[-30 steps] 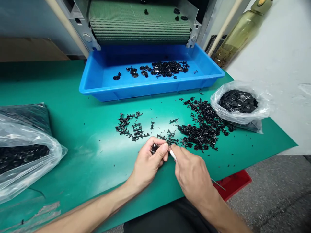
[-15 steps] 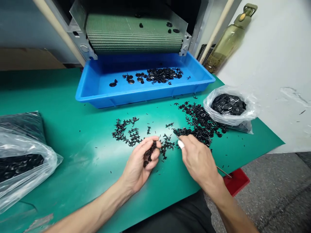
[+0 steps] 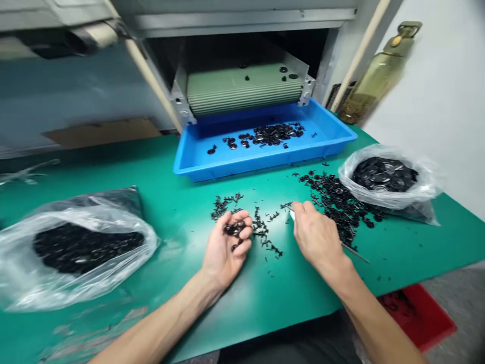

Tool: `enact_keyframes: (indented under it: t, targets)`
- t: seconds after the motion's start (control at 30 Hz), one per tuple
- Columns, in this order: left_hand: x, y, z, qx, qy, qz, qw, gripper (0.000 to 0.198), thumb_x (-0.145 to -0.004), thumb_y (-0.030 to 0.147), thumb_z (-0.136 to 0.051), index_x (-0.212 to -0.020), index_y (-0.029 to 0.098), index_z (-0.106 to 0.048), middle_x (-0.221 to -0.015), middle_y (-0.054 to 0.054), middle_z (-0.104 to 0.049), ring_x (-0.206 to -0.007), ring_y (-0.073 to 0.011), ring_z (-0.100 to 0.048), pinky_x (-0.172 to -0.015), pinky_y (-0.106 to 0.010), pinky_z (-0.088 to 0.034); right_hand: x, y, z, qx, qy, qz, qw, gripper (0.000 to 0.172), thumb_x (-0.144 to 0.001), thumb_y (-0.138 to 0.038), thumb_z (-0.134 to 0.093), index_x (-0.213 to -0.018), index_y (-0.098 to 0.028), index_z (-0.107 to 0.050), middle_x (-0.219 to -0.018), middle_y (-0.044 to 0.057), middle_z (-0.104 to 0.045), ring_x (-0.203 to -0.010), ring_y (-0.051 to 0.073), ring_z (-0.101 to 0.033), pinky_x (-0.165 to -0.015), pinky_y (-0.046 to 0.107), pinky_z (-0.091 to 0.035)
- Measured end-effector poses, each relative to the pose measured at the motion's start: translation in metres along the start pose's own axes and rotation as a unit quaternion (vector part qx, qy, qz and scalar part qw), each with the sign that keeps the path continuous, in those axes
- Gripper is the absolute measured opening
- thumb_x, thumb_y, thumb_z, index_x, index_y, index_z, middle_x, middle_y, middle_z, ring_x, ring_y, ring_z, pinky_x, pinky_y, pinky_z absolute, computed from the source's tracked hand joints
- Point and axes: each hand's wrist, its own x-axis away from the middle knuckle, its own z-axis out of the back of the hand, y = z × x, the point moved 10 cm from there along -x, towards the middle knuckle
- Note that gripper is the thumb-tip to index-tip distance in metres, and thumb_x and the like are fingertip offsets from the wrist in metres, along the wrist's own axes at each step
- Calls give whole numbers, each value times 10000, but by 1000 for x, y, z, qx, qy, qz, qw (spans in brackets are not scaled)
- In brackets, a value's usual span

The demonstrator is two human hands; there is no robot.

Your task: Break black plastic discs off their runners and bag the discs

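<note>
My left hand is turned palm up with its fingers curled around several small black round parts. In my right hand is a thin metal rod-like tool, its rear end sticking out behind the palm. A white cover shows on one digit. The tool's front tip is close to a small black branched piece on the table. More black branched pieces lie between my hands, and another cluster lies beyond my left hand. To the right of my right hand spreads a pile of small black parts.
A blue tray holding black parts stands under a green conveyor belt. Plastic bags of black parts lie left and right. A bottle leans at the wall; a red bin sits below the table edge.
The view has swung left, so the surroundings appear further right. My left hand has opened somewhat, showing more of its parts. My right hand has moved back from the pile's near edge.
</note>
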Motion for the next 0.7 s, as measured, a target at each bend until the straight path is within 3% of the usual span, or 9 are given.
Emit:
enact_keyframes:
  t: [0.07,0.17,0.3,0.4,0.5,0.6,0.7]
  targets:
    - [5,2,0,-85,-7,-22,996,216,-879,348,-523,-846,140,-573,-710,17,-485,-451,-27,-360,-314,-96,-212,-13,-5,1,14,6,21,1000,258,-940,-88,-359,-1023,-124,-600,-907,122,-624,-677,208,-680,-517,264,-406]
    - [21,12,9,-191,20,-70,979,230,-806,385,-644,-803,161,-591,-599,70,-389,-404,-21,-232,-339,-126,-143,-21,-35,2,-1,16,82,996,246,-886,-31,-390,-908,-100,-626,-849,135,-623,-655,232,-685,-480,264,-364]
    - [61,58,47,-320,125,-174,923,311,-842,491,-595,-820,186,-648,-557,70,-348,-423,-43,-275,-404,-178,-199,-10,-71,2,-22,40,157,987,262,-878,-22,-377,-919,-115,-618,-794,100,-611,-585,216,-661,-431,264,-279]
    - [106,117,83,-417,244,-268,833,310,-852,487,-571,-766,194,-623,-514,70,-341,-443,-79,-320,-425,-207,-236,-1,-72,3,-30,62,176,982,241,-896,-63,-390,-995,-150,-592,-787,60,-596,-523,179,-618,-420,267,-221]
    - [140,174,103,-510,330,-338,719,224,-827,408,-600,-772,193,-627,-666,14,-545,-618,-141,-487,-562,-240,-387,3,-63,2,-39,74,175,981,182,-890,-99,-425,-952,-174,-578,-747,31,-575,-489,153,-579,-430,255,-204]
    - [138,209,103,-600,339,-354,632,138,-758,336,-623,-779,203,-653,-845,-33,-637,-850,-221,-569,-808,-307,-441,11,-55,5,-72,94,187,975,158,-884,-139,-421,-874,-191,-571,-677,8,-543,-439,134,-521,-418,245,-206]
    - [120,222,98,-673,309,-340,580,151,-708,329,-604,-776,213,-671,-1023,-66,-674,-1043,-275,-573,-992,-364,-388,28,-35,14,-150,147,201,957,213,-880,-176,-380,-927,-211,-585,-680,0,-561,-418,132,-497,-396,250,-262]
